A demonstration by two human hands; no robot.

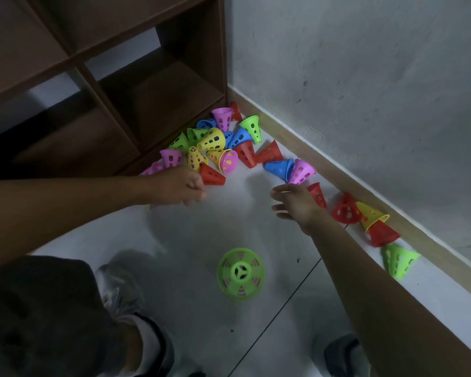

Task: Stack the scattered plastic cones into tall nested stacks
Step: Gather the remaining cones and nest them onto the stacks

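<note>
Many perforated plastic cones in red, yellow, green, blue and pink lie tumbled on the white floor. The main pile (218, 142) sits against the shelf's foot. A blue cone (279, 167) and a pink cone (301, 172) lie to its right. An upright green cone (241, 272) stands alone nearer me, with pink showing through its holes. My left hand (182, 186) hovers with curled fingers beside a red cone (212, 176); nothing shows in its grip. My right hand (294, 204) is spread open, just left of another red cone (318, 195).
A dark wooden shelf unit (136, 85) fills the upper left. A grey wall with a beige skirting board (346, 175) runs along the right, and several more cones (375, 224) lie beside it. My shoes (120, 281) stand at the bottom.
</note>
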